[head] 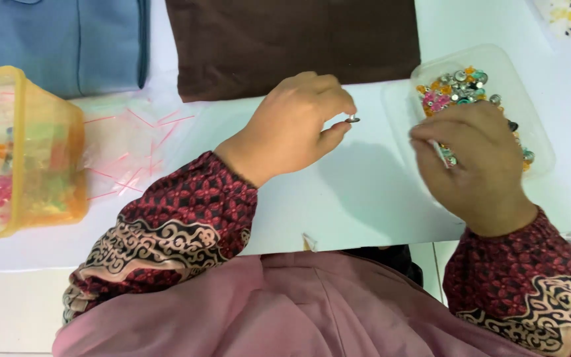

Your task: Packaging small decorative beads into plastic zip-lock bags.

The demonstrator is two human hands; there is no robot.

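My left hand (295, 125) hovers over the white table (358, 192) and pinches a small silver metal button (352, 119) between thumb and fingertips. My right hand (474, 165) reaches into a clear plastic tray (527, 86) at the right, fingers curled down among several small metal and coloured buttons (457, 86). Whether its fingers grip a piece is hidden by the back of the hand. Both arms wear dark red patterned sleeves.
A brown folded cloth (292, 39) lies at the back centre and a blue cloth (67, 39) at the back left. A yellow plastic box (24, 152) with coloured bits stands at the left, beside a clear bag of pink sticks (133, 145).
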